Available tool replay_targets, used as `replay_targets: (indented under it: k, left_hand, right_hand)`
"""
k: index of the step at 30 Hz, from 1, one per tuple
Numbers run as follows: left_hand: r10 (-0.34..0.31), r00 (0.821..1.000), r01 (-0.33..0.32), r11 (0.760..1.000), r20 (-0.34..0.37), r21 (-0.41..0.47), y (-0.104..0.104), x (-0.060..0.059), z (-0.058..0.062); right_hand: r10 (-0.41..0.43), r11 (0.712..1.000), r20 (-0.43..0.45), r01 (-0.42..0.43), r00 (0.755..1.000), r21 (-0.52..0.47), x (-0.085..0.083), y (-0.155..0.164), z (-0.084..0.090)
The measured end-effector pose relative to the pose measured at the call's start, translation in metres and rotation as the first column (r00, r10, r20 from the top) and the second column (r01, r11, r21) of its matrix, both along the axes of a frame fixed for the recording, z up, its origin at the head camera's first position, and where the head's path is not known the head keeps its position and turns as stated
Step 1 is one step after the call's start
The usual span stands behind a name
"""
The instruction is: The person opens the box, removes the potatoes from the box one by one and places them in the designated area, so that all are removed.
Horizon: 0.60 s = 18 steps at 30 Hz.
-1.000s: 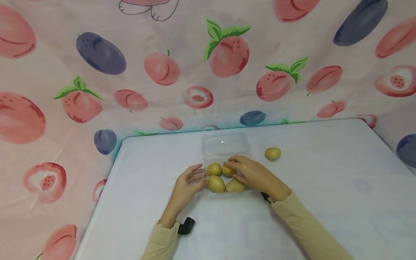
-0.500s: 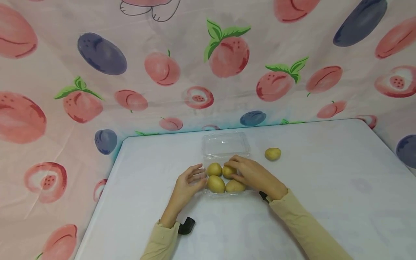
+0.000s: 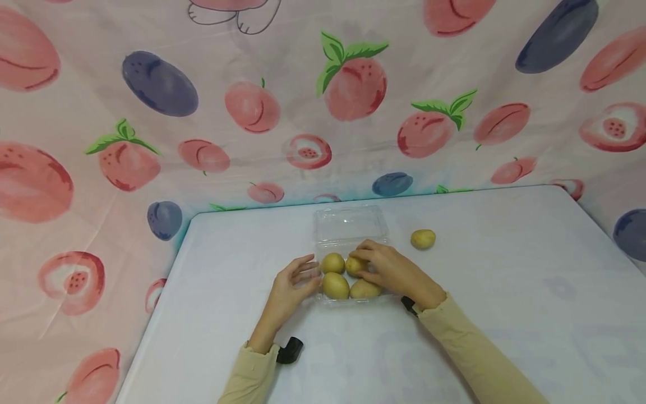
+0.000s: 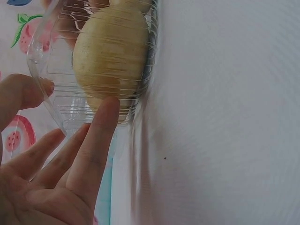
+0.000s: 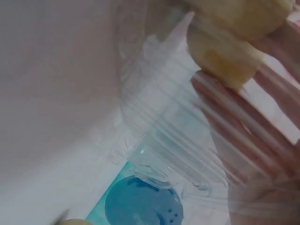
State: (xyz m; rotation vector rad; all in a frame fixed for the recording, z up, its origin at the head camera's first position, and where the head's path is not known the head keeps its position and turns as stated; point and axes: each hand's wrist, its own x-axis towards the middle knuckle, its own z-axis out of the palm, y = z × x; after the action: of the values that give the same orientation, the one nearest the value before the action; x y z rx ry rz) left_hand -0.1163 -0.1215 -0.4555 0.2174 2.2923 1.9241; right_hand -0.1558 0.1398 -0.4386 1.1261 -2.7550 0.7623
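A clear plastic clamshell box (image 3: pixel 345 302) lies with its lid (image 3: pixel 351 223) folded back. In its base sit potatoes: a back-left one (image 3: pixel 333 263), a front-left one (image 3: pixel 335 287), a front-right one (image 3: pixel 365 289) and a back-right one (image 3: pixel 355 266). My right hand (image 3: pixel 398 274) reaches in from the right and pinches the back-right potato between thumb and fingers, hiding part of it. Against the left wall rests my left hand (image 3: pixel 289 289); its fairly straight fingers (image 4: pixel 96 150) touch the ribbed plastic, and the thumb meets the rim in the left wrist view.
A loose potato (image 3: pixel 423 239) lies on the white table (image 3: pixel 504 269), right of the lid. Behind the table hangs a fruit-printed cloth (image 3: pixel 303 112). Each wrist carries a small black camera, such as the left one (image 3: pixel 290 350).
My right wrist has shifted slightly left, its fingers staying at the back-right potato. The left hand and the box have kept their places.
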Motion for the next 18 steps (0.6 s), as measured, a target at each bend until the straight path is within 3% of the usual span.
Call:
replay_targets:
  k: [8, 18]
  left_hand:
    - [0.012, 1.000, -0.012, 1.000, 0.004, -0.004, 0.001, 0.000, 0.000]
    - [0.006, 1.000, -0.006, 1.000, -0.004, -0.001, 0.001, -0.001, -0.001]
  right_hand:
    - [0.008, 1.000, -0.079, -0.009, 0.997, -0.015, 0.000, 0.005, 0.004]
    - [-0.024, 0.997, -0.062, 0.020, 0.998, -0.071, 0.007, 0.021, 0.017]
